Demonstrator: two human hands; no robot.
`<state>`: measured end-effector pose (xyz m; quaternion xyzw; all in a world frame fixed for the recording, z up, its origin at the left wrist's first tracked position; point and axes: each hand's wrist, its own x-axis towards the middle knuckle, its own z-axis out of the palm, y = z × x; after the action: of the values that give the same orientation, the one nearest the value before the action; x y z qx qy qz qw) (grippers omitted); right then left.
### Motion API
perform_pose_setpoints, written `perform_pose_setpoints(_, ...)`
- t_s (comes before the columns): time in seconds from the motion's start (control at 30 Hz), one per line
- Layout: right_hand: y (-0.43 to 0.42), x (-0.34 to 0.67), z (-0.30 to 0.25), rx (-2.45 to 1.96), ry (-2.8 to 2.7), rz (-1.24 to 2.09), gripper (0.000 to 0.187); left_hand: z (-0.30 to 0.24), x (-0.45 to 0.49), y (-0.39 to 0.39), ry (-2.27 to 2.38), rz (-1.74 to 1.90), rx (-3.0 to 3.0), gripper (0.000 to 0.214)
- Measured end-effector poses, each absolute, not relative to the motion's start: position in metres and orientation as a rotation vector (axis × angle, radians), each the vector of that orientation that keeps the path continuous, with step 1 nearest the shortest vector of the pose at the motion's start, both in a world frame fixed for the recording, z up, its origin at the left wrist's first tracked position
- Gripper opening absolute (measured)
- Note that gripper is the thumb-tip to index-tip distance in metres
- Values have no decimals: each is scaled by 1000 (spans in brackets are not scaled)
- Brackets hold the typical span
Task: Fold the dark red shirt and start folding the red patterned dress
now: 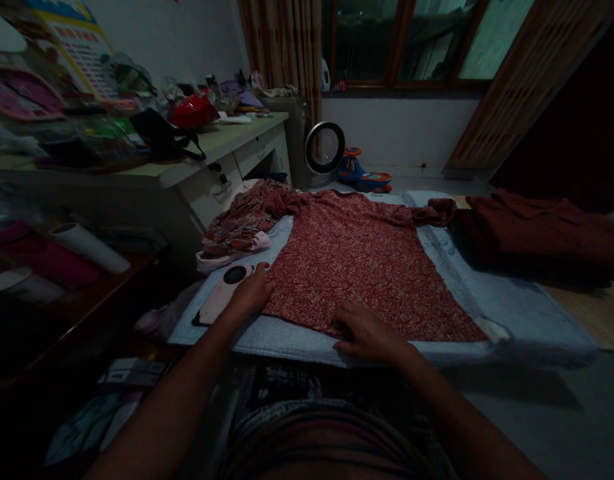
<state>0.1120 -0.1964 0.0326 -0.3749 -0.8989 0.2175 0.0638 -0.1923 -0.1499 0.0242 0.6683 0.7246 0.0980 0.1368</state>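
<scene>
A red patterned garment [367, 260] lies spread flat on a pale blue padded board [511, 300]. My left hand [251, 293] rests at the garment's near left corner, fingers together on the hem. My right hand [367, 332] presses on the near hem at the middle, fingers curled down onto the fabric. Just left of my left hand, a pink iron [224, 290] lies on the board.
A bunched patterned cloth [241, 227] sits at the board's far left. A dark red garment [541, 230] lies folded at the right. A cluttered white desk [221, 143] stands to the left. A round fan [325, 148] and a toy ride-on [361, 175] stand by the far wall.
</scene>
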Motion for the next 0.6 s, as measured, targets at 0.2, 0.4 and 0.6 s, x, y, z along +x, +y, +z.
perform_pose_setpoints(0.2,-192,114,30,-1152,-2689,712,21,18,-206,-162,1941,540,1867,45)
perform_pose_setpoints(0.4,-191,114,30,-1154,-2679,747,19,21,-216,-155,1851,630,1774,43)
perform_pose_setpoints(0.6,-188,116,24,-1148,-2643,792,22,21,-211,-146,2152,359,1932,39)
